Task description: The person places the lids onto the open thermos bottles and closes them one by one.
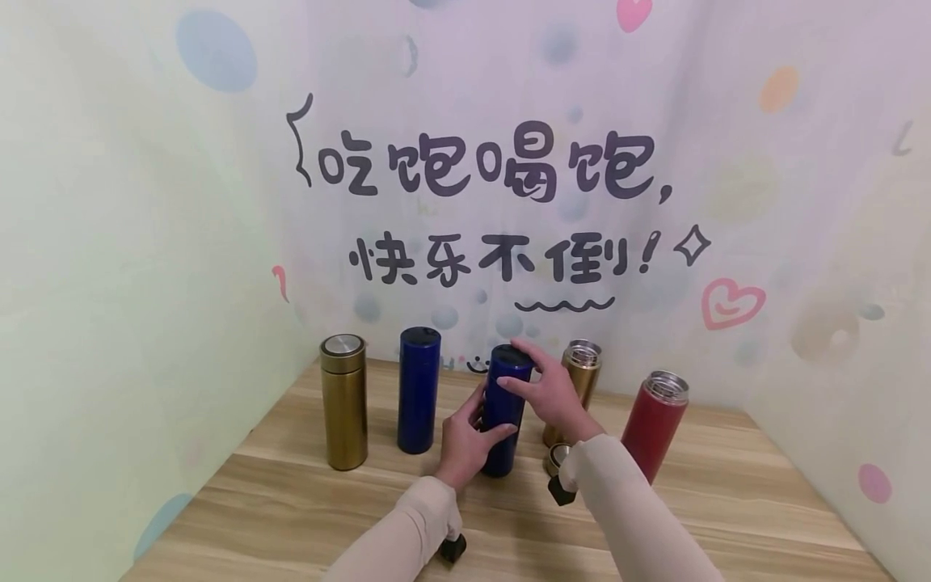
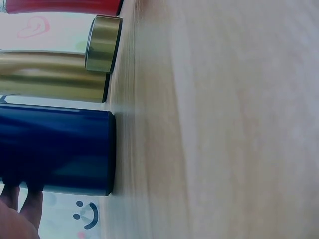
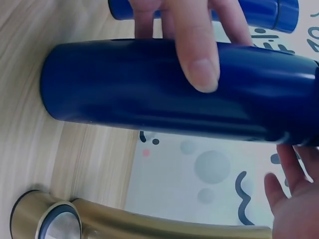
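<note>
Left hand [image 1: 465, 440] grips the body of a tall dark blue metal flask [image 1: 504, 412] standing upright on the light wooden table [image 1: 305, 493]; right hand [image 1: 547, 392] curls over its cap. Lidless gold flask [image 1: 578, 384] stands just behind.

Fingers [image 2: 22, 201] against blue flask [image 2: 57, 149], beside gold flask [image 2: 50, 75] and loose gold lid [image 2: 103, 44].

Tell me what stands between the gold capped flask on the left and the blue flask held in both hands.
Another blue flask, capped and upright, stands between the gold flask and the held blue flask, in the head view.
</note>
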Demonstrator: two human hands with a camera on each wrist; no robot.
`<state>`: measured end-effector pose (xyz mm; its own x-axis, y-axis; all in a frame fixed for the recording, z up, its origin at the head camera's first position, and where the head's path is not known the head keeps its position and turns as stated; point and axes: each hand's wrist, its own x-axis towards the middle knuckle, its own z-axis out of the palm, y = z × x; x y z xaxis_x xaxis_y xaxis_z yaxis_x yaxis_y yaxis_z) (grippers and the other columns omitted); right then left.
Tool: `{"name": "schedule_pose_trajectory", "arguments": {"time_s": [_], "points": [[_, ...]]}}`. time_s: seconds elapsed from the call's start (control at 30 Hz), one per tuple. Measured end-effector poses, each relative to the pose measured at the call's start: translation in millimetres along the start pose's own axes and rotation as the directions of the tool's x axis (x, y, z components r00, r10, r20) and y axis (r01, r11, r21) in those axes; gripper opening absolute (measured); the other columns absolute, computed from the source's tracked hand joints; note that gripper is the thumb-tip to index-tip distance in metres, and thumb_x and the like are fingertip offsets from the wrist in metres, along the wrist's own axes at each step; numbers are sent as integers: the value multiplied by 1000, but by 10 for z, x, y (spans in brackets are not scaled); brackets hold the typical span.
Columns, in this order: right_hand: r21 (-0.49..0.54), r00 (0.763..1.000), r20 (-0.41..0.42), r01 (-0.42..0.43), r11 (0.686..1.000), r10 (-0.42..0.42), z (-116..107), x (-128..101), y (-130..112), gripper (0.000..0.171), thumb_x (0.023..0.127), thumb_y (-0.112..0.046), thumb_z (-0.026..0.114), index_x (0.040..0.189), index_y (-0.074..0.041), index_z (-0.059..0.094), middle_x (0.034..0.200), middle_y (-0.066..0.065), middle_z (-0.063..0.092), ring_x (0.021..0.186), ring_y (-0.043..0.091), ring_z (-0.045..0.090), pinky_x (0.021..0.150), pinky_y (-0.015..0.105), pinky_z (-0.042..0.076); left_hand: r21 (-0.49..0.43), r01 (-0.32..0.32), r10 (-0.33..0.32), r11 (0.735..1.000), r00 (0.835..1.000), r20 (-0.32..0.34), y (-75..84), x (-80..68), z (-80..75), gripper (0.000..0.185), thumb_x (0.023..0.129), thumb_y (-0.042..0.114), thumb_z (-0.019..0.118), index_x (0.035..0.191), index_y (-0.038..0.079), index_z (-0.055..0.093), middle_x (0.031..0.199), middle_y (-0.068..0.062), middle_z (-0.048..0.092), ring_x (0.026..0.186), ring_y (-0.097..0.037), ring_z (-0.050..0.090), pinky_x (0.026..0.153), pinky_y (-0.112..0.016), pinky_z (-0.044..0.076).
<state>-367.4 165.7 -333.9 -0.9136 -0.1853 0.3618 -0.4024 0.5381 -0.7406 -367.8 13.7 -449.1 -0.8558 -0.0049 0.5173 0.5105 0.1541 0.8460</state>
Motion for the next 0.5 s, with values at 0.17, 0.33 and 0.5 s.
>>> {"name": "schedule_pose_trajectory", "arguments": {"time_s": [0.17,0.33,0.5], "points": [[-96,995,-96,13,995,-22,97,0,-18,69,84,-38,77,143,-16,48,139,9,52,120,29,52,100,53,42,0,11,-11,1000,1000,3,-7,6,-10,82,78,37,81,148,20,43,135,-11,57,115,-25,60,93,-40,50],[-173,974,-216,31,984,-68,208,-4,-34,71,80,-42,79,136,-8,51,128,11,56,111,27,54,95,48,47,16,14,-14,1000,1000,0,-20,15,-13,84,77,40,81,148,21,43,138,-10,54,117,-25,59,94,-39,49],[-255,941,-323,18,967,-102,292,-21,-52,68,78,-42,81,129,-6,54,119,11,59,106,28,51,92,47,48,23,30,-31,999,1000,4,-14,14,-8,84,76,40,82,148,21,43,140,-9,52,120,-24,57,95,-37,48]]}}
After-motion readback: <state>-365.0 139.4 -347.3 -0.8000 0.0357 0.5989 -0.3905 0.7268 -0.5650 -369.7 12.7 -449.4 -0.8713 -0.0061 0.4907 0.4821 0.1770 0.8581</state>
